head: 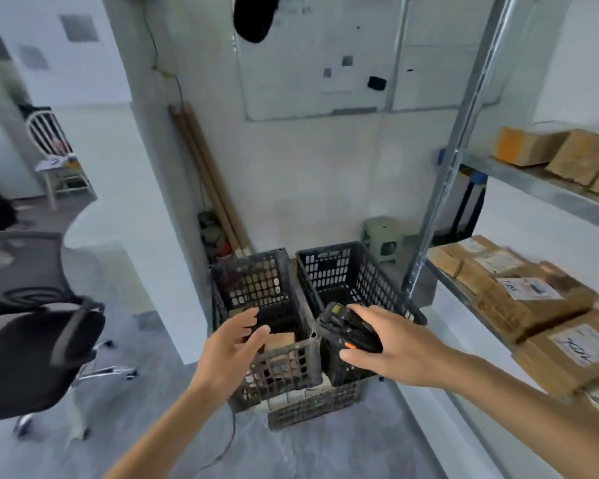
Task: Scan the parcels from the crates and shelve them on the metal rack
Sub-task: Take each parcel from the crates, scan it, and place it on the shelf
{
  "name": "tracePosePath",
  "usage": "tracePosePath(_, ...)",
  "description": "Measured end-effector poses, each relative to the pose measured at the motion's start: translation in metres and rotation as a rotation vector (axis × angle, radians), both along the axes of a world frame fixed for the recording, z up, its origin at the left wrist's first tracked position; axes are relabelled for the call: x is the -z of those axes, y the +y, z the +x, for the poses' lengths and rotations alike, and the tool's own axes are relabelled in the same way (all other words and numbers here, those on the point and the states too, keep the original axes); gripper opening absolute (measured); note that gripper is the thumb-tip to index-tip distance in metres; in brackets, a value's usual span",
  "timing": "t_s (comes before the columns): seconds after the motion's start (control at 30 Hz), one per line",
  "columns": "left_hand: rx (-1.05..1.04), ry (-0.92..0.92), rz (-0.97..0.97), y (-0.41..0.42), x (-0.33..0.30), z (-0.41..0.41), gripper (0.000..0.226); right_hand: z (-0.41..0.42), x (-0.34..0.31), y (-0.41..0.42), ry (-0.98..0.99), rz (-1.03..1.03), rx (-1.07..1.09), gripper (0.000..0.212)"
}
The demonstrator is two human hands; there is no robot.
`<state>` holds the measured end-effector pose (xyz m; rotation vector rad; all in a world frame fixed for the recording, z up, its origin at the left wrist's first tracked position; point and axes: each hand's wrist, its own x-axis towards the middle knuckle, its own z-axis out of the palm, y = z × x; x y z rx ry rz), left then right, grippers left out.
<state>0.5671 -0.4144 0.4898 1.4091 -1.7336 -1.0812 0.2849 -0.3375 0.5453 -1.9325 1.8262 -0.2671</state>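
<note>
Left hand (232, 344): fingers spread loosely and lightly bent, holding nothing, hovering at the near rim of the left crate (256, 295). Just beyond and below the fingertips, inside that crate, a brown parcel (280, 341) shows through the opening; more pale shapes behind the mesh wall lower down, too blurred to name.

Right hand (391, 344): fingers and thumb wrapped round a black handheld scanner (348, 331), orange button near the thumb, its head pointing away to the left of the fingers. Hand and scanner sit over the near edge of the right crate (346, 274). Cannot tell what lies in that crate; its floor is dark.

The two black mesh crates stand side by side, touching, on top of a third crate (312, 406) on the grey floor.

To the right of the right hand: metal rack (464, 140), grey upright rising just past the fingers. Its lower shelf carries brown parcels with white labels (533, 299); the upper shelf, farther off, holds more brown parcels (567, 157).

To the left of the left hand: black office chair (38, 350), well apart.

Beyond the crates: small green stool (382, 238) by the wall, wooden poles (204, 174) leaning in the corner, whiteboard (325, 57) above. Far left, a white chair (54, 157).
</note>
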Motion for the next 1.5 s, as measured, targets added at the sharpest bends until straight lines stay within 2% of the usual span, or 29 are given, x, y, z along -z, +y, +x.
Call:
tracePosePath(0.07, -0.028, -0.004, 0.011, -0.024, 0.007, 0.007, 0.049, 0.008, 0.005, -0.033, 0.099, -0.006, -0.058, 0.085)
tracePosePath(0.17, -0.078, 0.007, 0.038, -0.066, 0.021, 0.010, 0.043, 0.014, 0.018, -0.087, 0.149, -0.011, -0.150, 0.085)
tracePosePath(0.3, -0.148, -0.023, 0.035, -0.126, 0.043, 0.012, 0.044, 0.014, 0.043, -0.165, 0.108, 0.021, -0.187, 0.086)
tracePosePath(0.43, -0.237, -0.026, 0.067, -0.178, 0.080, 0.022, 0.047, 0.017, 0.069, -0.232, 0.119, 0.095, -0.240, 0.078)
tracePosePath(0.63, -0.295, -0.065, 0.139, -0.241, 0.138, 0.033, 0.048, 0.030, 0.123, -0.328, 0.180, 0.192, -0.297, 0.101)
tracePosePath(0.8, -0.322, -0.105, 0.186, -0.295, 0.189, 0.045, 0.048, 0.040, 0.177, -0.393, 0.189, 0.232, -0.285, 0.094)
tracePosePath(1.03, -0.309, -0.166, 0.265, -0.342, 0.261, 0.047, 0.053, 0.048, 0.258, -0.454, 0.156, 0.276, -0.240, 0.097)
tracePosePath(1.5, -0.354, -0.256, 0.432, -0.385, 0.366, 0.004, 0.061, 0.058, 0.390, -0.517, 0.046, 0.336, -0.242, 0.096)
